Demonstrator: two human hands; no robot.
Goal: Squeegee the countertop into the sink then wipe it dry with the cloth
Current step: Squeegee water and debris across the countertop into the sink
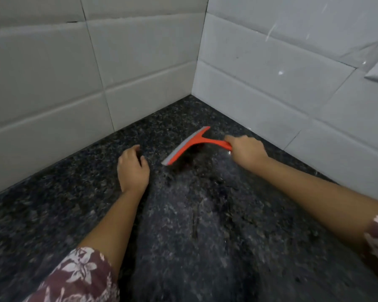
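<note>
Your squeegee is down on the dark speckled counter, back near the corner where the two tiled walls meet, blade angled toward your left. Your right hand is wrapped tight around the orange handle. Your left hand is just beside the blade's near end, holding nothing, fingers curled loosely with the palm down on the stone. There's a paler, streaky wet patch running from the blade back toward you. Floral sleeves show at the bottom. Nothing's sitting in the blade's way.
</note>
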